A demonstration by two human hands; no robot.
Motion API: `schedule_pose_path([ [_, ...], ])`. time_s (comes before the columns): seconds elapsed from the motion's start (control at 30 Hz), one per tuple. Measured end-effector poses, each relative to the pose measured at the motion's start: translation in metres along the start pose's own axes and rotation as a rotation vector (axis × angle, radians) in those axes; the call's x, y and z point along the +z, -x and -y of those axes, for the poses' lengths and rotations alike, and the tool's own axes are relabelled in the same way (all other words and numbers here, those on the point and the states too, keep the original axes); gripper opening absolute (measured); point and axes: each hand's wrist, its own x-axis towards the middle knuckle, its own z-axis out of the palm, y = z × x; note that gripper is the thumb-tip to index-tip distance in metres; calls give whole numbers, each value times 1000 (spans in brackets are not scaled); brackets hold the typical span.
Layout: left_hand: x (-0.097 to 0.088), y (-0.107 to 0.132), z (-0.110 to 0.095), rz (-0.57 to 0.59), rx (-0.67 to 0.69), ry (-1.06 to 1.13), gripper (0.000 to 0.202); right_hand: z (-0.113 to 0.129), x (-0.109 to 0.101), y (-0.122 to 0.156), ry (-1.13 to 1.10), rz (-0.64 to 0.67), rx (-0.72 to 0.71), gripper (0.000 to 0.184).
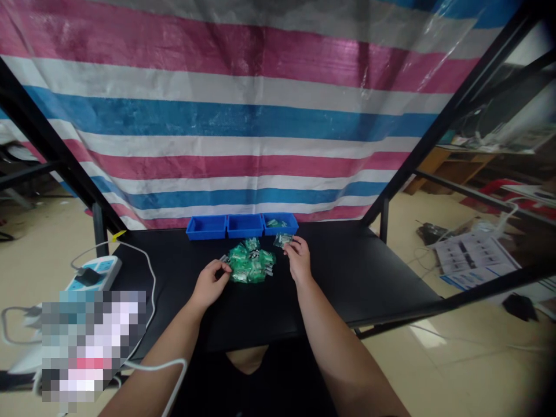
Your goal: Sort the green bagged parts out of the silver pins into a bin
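A heap of small clear-and-green plastic packets [249, 266] lies on the black tabletop. My left hand [211, 284] rests at the heap's left edge, thumb and forefinger closed together against a packet there; their exact grip is partly hidden. To the right of the heap, my right hand [299, 259] pinches one small clear packet [283, 239] by its edge, raised just in front of the right blue tray [280, 230]. Several similar packets lie inside that tray. What the packets contain is too small to make out.
Beside the right tray stand a middle blue tray [244, 234] and a left blue tray [206, 236], before a striped plastic sheet [256, 124]. A power strip [98, 273] with a white cable [153, 278] sits at the left. Black frame bars flank the table [347, 278].
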Motion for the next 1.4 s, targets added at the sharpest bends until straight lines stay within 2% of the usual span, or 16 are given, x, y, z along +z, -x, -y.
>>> schedule_pose_path([
  [0.23,0,0,0,7,0,10,9,12,2,-2,-2,83,175,37],
  [0.47,-1,-2,-1,8,11,3,9,61,17,-43,-133,87,-51,28],
  [0.57,-1,-1,1,14,16,12,9,69,26,-66,-124,62,-92,30],
  [0.63,-1,-1,2,16,19,18,10,63,28,-77,-25,7,-6,34],
  [0.7,-1,-1,2,17,23,20,10,51,27,-81,134,-56,152,38],
  [0.8,-1,0,1,16,33,22,10,29,17,-75,248,-50,242,42],
  [1.0,-1,-1,0,15,36,28,10,0,0,-36,388,47,152,33],
  [1.13,-1,-2,0,15,33,27,9,-3,-1,-15,510,205,24,26],
  [1.27,-1,-2,-2,15,15,30,9,0,2,-2,828,432,-184,34],
  [1.33,-1,-2,-3,20,3,33,9,1,2,2,905,491,-216,29],
  [1.4,-1,-2,-2,23,1,32,10,2,2,4,893,510,-246,23],
])
